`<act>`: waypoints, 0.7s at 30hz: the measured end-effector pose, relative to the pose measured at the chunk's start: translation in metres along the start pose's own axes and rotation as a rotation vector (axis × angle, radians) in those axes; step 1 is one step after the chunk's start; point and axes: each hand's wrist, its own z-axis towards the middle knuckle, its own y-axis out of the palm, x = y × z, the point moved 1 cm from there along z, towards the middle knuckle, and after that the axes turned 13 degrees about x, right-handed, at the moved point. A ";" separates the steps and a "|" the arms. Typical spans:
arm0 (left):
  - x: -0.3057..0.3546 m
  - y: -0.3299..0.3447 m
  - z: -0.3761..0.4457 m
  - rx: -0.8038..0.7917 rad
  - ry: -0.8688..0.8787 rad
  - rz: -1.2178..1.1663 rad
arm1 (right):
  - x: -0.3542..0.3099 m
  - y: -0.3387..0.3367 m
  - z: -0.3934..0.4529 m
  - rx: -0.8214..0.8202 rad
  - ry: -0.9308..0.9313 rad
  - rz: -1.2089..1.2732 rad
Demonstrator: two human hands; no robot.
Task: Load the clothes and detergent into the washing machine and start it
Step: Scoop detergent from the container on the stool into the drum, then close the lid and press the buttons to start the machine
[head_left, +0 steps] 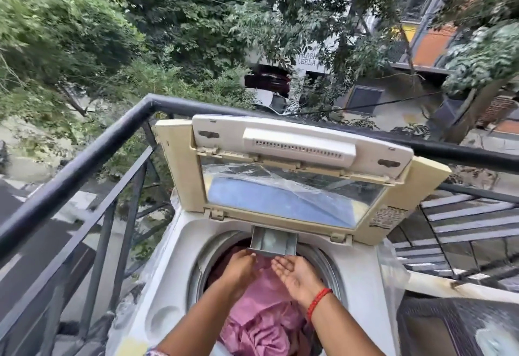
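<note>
Outdoors, a top-loading washing machine (174,294) is seen against a black balcony railing (92,145), its lid (292,176) propped upright. Pink clothes (261,316) are heaped inside the drum (331,265). A grey detergent drawer (272,242) is pulled out over the drum's far rim. Just below it, the left hand (240,267) is held palm down with relaxed fingers, its grip empty. The right hand (295,272) is spread palm up, likewise holding nothing, with a red thread bracelet (317,301) worn at the wrist.

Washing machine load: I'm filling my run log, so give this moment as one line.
lid up | detergent drawer out | pink clothes in drum | left hand, right hand open below drawer
</note>
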 end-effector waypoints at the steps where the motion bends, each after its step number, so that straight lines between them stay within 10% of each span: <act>1: 0.001 0.000 0.003 -0.005 -0.017 -0.019 | 0.000 0.003 0.001 0.014 0.008 0.025; 21: 0.029 0.039 0.024 -0.120 -0.049 -0.305 | -0.023 0.033 0.033 -0.056 -0.019 0.323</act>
